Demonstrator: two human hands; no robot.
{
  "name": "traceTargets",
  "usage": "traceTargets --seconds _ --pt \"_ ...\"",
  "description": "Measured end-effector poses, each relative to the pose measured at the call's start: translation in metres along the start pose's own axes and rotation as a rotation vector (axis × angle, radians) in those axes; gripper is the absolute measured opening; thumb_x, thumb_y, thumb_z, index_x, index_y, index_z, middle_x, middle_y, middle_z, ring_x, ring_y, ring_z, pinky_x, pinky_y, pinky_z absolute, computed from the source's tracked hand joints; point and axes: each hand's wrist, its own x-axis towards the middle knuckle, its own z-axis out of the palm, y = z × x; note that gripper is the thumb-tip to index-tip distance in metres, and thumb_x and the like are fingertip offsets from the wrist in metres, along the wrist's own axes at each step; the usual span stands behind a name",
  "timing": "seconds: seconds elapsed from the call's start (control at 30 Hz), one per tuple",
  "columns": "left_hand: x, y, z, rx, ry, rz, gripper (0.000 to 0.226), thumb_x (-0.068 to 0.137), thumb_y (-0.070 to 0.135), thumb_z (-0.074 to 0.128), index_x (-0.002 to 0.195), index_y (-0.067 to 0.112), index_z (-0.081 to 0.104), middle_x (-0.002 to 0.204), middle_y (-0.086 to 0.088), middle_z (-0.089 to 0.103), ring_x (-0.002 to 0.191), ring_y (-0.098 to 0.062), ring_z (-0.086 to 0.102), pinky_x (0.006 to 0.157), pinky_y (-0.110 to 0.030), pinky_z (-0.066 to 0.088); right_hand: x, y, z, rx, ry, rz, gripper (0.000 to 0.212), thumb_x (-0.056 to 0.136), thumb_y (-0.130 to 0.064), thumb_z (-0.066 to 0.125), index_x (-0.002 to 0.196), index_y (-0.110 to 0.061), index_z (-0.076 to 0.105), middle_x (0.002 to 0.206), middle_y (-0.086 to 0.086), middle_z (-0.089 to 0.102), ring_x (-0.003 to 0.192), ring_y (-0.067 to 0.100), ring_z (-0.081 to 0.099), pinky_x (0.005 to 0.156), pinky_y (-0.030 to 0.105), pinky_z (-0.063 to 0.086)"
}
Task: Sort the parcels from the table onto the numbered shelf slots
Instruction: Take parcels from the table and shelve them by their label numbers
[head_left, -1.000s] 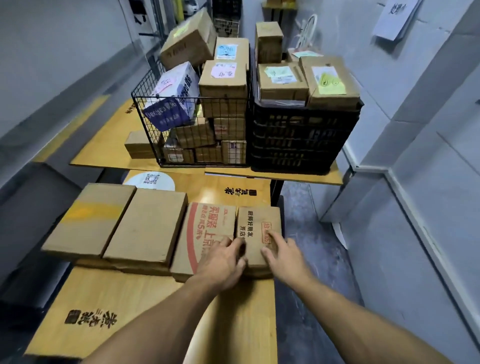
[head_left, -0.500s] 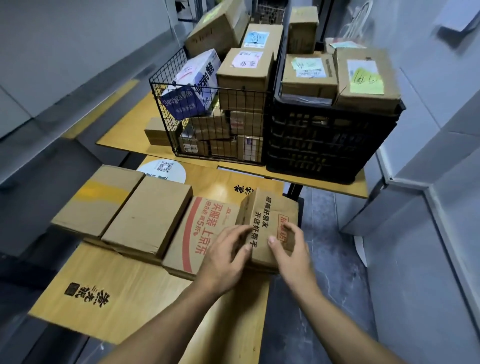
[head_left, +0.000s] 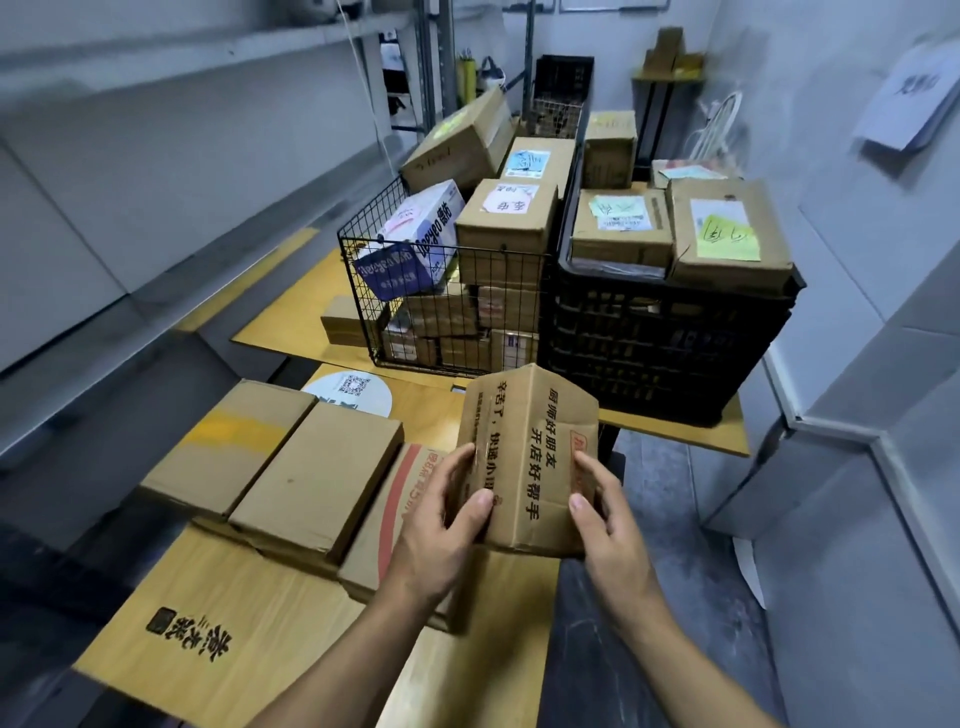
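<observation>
A small brown cardboard parcel (head_left: 530, 447) with dark printed characters is lifted off the near wooden table (head_left: 218, 623) and tilted on edge. My left hand (head_left: 441, 525) grips its left side and my right hand (head_left: 602, 514) grips its right side. Below it on the table lie three flat parcels: one with red print (head_left: 395, 499), a plain brown one (head_left: 317, 473) and one with a yellow stripe (head_left: 234, 441). A grey shelf (head_left: 156, 62) runs along the left wall; no slot numbers are readable.
On the far table stand a wire basket (head_left: 395, 306) and a black plastic crate (head_left: 665, 338), both piled with labelled parcels. A white round sticker (head_left: 348, 395) lies on the near table. Grey floor (head_left: 649, 597) runs to the right beside a white wall.
Both hands have lifted the small printed parcel from the table's right end and tipped it up on edge. The camera view has risen, showing more of the room.
</observation>
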Motion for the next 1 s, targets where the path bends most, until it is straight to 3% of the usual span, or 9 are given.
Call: traceTargets --seconds 0.1,0.17,0.23,0.4,0.5,0.63,0.8,0.9,1.0 --pt "-0.002 0.011 -0.004 0.092 0.084 0.057 0.054 0.078 0.062 0.059 0.129 0.054 0.046 0.128 0.028 0.052 0.124 -0.003 0.050 0.100 -0.045 0.049 0.005 -0.006 0.004 -0.124 0.015 -0.012 0.039 0.102 -0.028 0.050 0.131 -0.054 0.049 0.139 -0.012 0.048 0.126 0.002 0.048 0.108 0.039 0.045" --pt "-0.003 0.017 -0.008 0.178 0.141 0.079 0.054 0.077 0.062 0.058 0.129 0.058 0.044 0.133 0.014 0.051 0.131 -0.012 0.045 0.103 -0.047 0.044 0.012 -0.017 0.004 -0.248 0.016 -0.011 0.035 0.096 -0.048 0.050 0.130 -0.055 0.048 0.137 -0.013 0.043 0.124 -0.004 0.043 0.107 0.032 0.042" --pt "-0.004 0.022 -0.011 0.232 0.166 0.109 0.050 0.079 0.056 0.059 0.126 0.062 0.043 0.131 0.014 0.049 0.130 -0.012 0.045 0.103 -0.044 0.045 0.019 -0.029 0.006 -0.292 -0.019 -0.020 0.050 0.087 -0.068 0.046 0.133 -0.052 0.049 0.131 -0.017 0.045 0.119 -0.006 0.046 0.104 0.031 0.045" --pt "-0.007 0.032 -0.011 0.255 0.183 0.195 0.050 0.086 0.041 0.059 0.126 0.064 0.041 0.125 0.021 0.046 0.117 0.005 0.049 0.083 -0.008 0.047 0.020 -0.044 0.023 -0.124 -0.125 -0.043 0.068 0.080 -0.070 0.060 0.140 -0.049 0.038 0.131 -0.011 0.057 0.118 0.010 0.059 0.091 0.039 0.057" --pt "-0.009 0.034 -0.017 0.150 0.159 0.226 0.048 0.091 0.032 0.057 0.132 0.053 0.046 0.123 0.022 0.052 0.112 0.001 0.057 0.079 -0.017 0.054 0.019 -0.046 0.026 -0.104 -0.048 -0.055 0.077 0.078 -0.066 0.067 0.143 -0.046 0.032 0.121 -0.024 0.060 0.114 0.002 0.060 0.092 0.034 0.056" --pt "-0.006 0.039 -0.027 -0.011 0.179 0.209 0.043 0.092 0.027 0.053 0.127 0.052 0.052 0.120 0.013 0.063 0.114 -0.007 0.059 0.083 -0.022 0.053 0.019 -0.043 0.028 0.022 -0.045 -0.041 0.077 0.077 -0.060 0.074 0.141 -0.048 0.035 0.119 -0.020 0.066 0.114 0.006 0.063 0.093 0.043 0.057" --pt "-0.005 0.034 -0.031 0.073 0.292 0.119 0.044 0.086 0.044 0.057 0.128 0.050 0.047 0.126 0.010 0.048 0.113 0.004 0.054 0.082 -0.010 0.048 0.015 -0.043 0.034 0.148 -0.075 -0.044 0.067 0.074 -0.062 0.073 0.132 -0.061 0.040 0.123 -0.016 0.066 0.115 0.012 0.064 0.091 0.044 0.058" --pt "-0.009 0.025 -0.036 -0.013 0.234 0.038 0.058 0.079 0.059 0.060 0.134 0.049 0.044 0.134 0.011 0.048 0.117 0.001 0.054 0.087 -0.020 0.052 0.015 -0.041 0.034 0.304 -0.160 -0.028 0.064 0.079 -0.054 0.075 0.136 -0.049 0.047 0.131 -0.001 0.064 0.122 0.022 0.061 0.095 0.051 0.054" --pt "-0.012 0.022 -0.037 -0.134 0.161 0.060 0.057 0.081 0.053 0.062 0.135 0.048 0.042 0.129 0.010 0.059 0.117 -0.011 0.059 0.088 -0.031 0.054 0.013 -0.040 0.033 0.412 -0.228 -0.001 0.058 0.085 -0.043 0.071 0.139 -0.039 0.050 0.132 0.009 0.063 0.124 0.029 0.060 0.095 0.050 0.054"
